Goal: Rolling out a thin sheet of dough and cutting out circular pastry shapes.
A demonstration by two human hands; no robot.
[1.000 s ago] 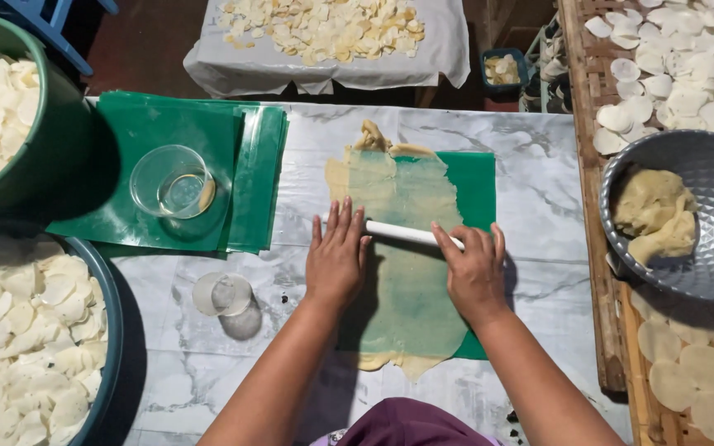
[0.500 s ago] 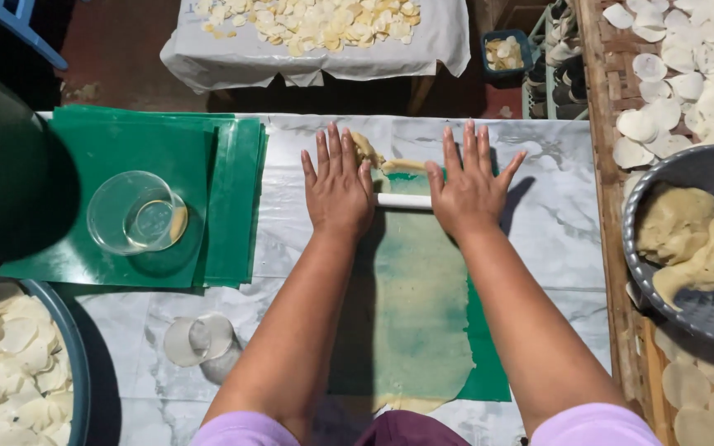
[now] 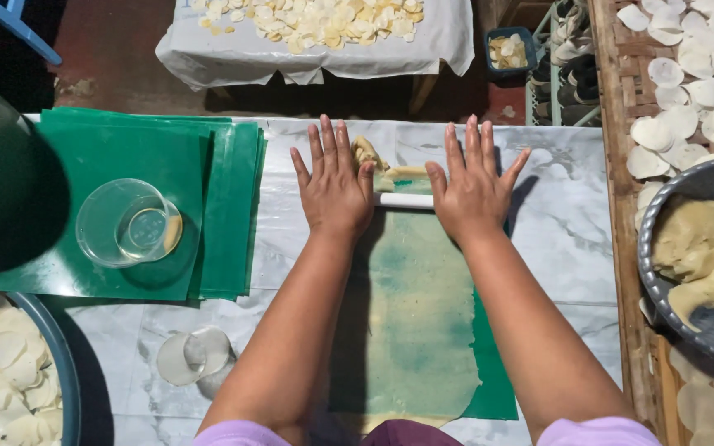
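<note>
Bare forearms run from short lilac sleeves to 2 ringless hands, over a maroon garment.

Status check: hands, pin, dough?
Left hand and right hand flat, open on pin. Dough sheet thin on green mat. Thick lump beyond pin.

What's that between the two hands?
In the head view, a thin white rolling pin spans the gap between the left hand and right hand, with lumpy yellow dough just beyond it.
</note>
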